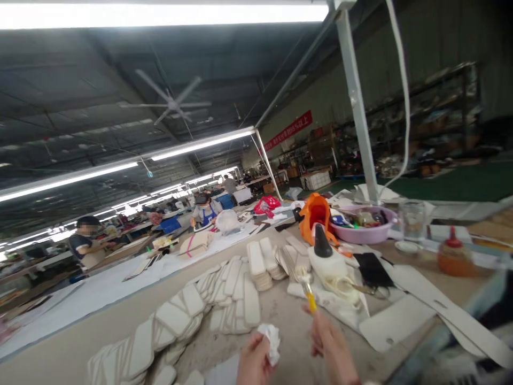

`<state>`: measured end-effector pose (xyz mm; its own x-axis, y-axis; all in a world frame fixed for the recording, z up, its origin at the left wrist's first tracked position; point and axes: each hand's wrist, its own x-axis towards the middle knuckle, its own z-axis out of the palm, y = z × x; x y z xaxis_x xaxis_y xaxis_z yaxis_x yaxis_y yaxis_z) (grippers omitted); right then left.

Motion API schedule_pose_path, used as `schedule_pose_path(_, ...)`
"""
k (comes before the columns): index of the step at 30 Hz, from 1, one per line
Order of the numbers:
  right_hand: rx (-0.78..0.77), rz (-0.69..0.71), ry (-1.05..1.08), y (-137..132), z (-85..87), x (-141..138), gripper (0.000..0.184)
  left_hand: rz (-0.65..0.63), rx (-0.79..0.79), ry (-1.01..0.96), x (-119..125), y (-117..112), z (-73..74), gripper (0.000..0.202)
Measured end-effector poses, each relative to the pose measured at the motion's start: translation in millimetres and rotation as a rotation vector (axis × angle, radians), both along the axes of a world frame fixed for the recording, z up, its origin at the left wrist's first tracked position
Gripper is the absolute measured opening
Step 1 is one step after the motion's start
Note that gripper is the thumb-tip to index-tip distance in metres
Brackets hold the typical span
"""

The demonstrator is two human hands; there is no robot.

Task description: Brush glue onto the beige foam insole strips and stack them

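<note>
At the bottom centre, my left hand is closed on a crumpled white tissue. My right hand grips the yellow handle of a small brush, whose pale head points up and away from me. Just beyond the brush head stands a white bottle with a black cap, on a white cloth. To the left, flat cream rounded strips lie fanned out in overlapping rows. Some are in neat stacks ahead of my hands.
A purple basin of small items, an orange bag, a glass jar and a red-tipped bottle stand at the right. A black phone lies near large cream panels. Two people work at tables ahead and left.
</note>
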<state>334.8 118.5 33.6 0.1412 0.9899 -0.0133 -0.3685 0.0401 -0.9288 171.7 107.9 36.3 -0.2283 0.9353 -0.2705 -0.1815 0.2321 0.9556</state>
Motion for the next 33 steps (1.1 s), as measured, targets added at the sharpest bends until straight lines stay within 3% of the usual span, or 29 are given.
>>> schedule_pose_path(2, 0.027, -0.087, 0.020, 8.8, -0.2, 19.6, 0.063, -0.019, 0.021, -0.066, 11.4, 15.8, -7.2, 0.035)
schedule_pose_path(9, 0.103, -0.241, -0.114, 17.0, 3.9, 62.0, 0.043, -0.147, -0.041, 0.118, 59.4, 60.0, -30.1, 0.034)
schedule_pose_path(14, 0.137, -0.231, -0.091, 19.4, 0.7, 55.9, 0.045, -0.276, 0.020, 0.328, 73.8, 62.5, -21.8, 0.032)
schedule_pose_path(17, 0.191, -0.173, -0.060, 19.9, 1.2, 51.8, 0.038, -0.310, 0.226, 0.586, 45.7, 39.9, -18.6, 0.033)
schedule_pose_path(21, 0.171, -0.151, -0.007, 17.9, 1.3, 56.9, 0.029, -0.266, 0.419, 1.029, -43.2, -9.5, -38.7, 0.032)
schedule_pose_path(24, 0.213, -0.322, 0.091, 16.8, 1.6, 62.5, 0.027, -0.191, 0.457, 1.219, -112.5, -55.9, -56.7, 0.035)
schedule_pose_path(26, 0.249, -0.468, 0.137, 19.1, 2.5, 64.6, 0.025, -0.141, 0.409, 1.300, -143.5, -84.2, -64.9, 0.041)
schedule_pose_path(29, 0.261, -0.533, 0.236, 24.0, 3.8, 68.1, 0.027, -0.148, 0.305, 1.346, -162.4, -110.6, -73.3, 0.052)
schedule_pose_path(33, 0.272, -0.607, 0.203, 26.1, 0.7, 81.9, 0.029, -0.229, 0.328, 1.365, -159.3, -115.6, -79.4, 0.062)
